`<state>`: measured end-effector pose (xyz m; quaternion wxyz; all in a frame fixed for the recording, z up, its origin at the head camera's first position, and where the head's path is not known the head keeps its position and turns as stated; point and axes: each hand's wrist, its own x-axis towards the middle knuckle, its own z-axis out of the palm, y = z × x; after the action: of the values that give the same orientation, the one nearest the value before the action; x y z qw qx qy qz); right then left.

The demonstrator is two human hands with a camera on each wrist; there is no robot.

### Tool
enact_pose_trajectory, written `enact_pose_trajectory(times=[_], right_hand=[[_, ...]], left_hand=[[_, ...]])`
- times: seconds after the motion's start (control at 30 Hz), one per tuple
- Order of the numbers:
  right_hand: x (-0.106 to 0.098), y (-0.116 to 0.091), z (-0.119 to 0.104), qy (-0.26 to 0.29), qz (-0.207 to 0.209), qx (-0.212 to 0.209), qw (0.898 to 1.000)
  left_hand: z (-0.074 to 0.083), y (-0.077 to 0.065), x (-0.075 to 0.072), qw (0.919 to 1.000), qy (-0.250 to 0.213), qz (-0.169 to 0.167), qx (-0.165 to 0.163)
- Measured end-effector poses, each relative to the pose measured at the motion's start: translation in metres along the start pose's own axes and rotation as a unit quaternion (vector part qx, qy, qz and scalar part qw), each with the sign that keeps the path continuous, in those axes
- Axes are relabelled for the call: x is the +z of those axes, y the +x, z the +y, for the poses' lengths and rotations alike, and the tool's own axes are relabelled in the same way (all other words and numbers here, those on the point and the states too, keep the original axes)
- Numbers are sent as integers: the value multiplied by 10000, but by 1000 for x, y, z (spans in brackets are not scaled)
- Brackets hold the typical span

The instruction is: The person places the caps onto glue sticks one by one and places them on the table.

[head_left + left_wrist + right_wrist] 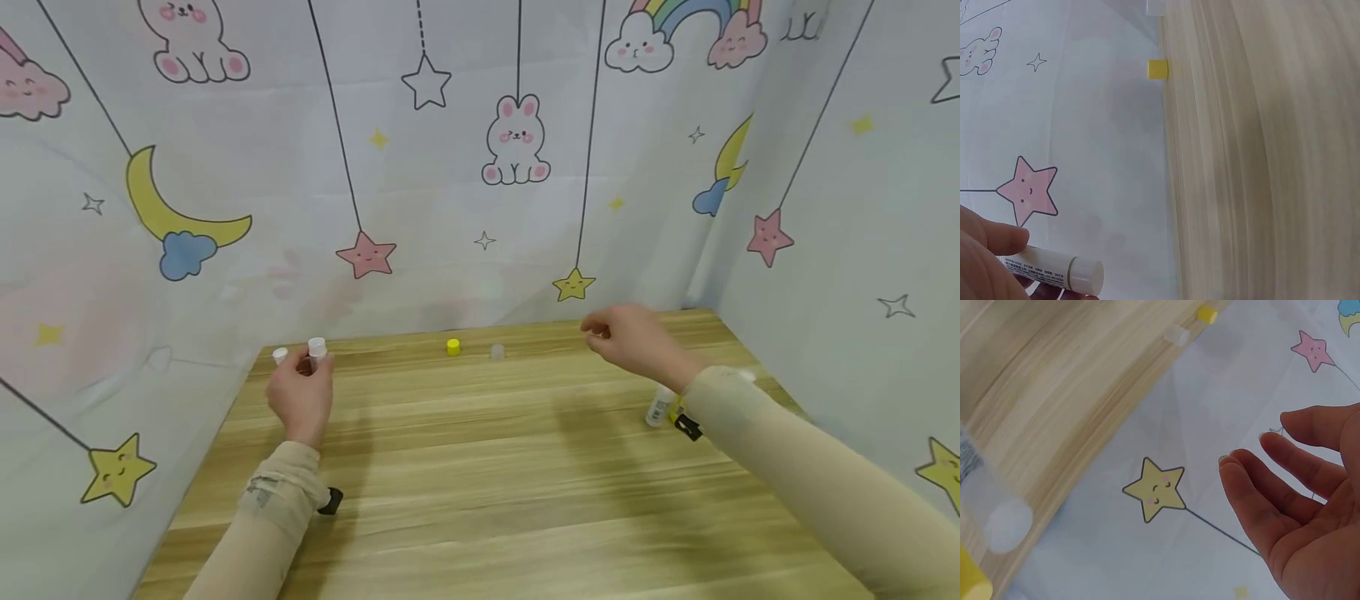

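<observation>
My left hand (pixel 300 400) grips a white glue stick (pixel 317 345), its capped end pointing up. In the left wrist view small printed text runs along the glue stick (pixel 1047 267), with the thumb on one side and fingertips below. Another white-topped tube (pixel 281 355) stands just left of that hand, mostly hidden by it. Raised above the far right part of the table, my right hand (pixel 633 340) holds nothing. Its fingers (pixel 1247 503) are loosely bent, and the thumb is apart from them.
A yellow cap (pixel 453 347) and a translucent cap (pixel 497 352) sit along the table's back edge. Under the right forearm are a white printed tube (pixel 658 408) and a yellow item (pixel 677 410), partly covered. Patterned cloth (pixel 465 283) rises behind the wooden table (pixel 465 467) and at its sides.
</observation>
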<state>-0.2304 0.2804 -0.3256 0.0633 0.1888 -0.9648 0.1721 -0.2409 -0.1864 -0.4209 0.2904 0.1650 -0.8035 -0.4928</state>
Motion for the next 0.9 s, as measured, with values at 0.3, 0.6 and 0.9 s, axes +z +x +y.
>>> enact_pose_trajectory(times=[0.3, 0.6, 0.9], right_hand=[[19, 21, -4, 246, -43, 29, 9997], [45, 46, -14, 514, -151, 44, 9986], [72, 63, -18, 683, -308, 146, 9971]], left_hand=[[13, -6, 4, 9993, -124, 88, 331], [23, -14, 5, 9988, -128, 45, 475], [28, -22, 4, 9963, -132, -63, 852]])
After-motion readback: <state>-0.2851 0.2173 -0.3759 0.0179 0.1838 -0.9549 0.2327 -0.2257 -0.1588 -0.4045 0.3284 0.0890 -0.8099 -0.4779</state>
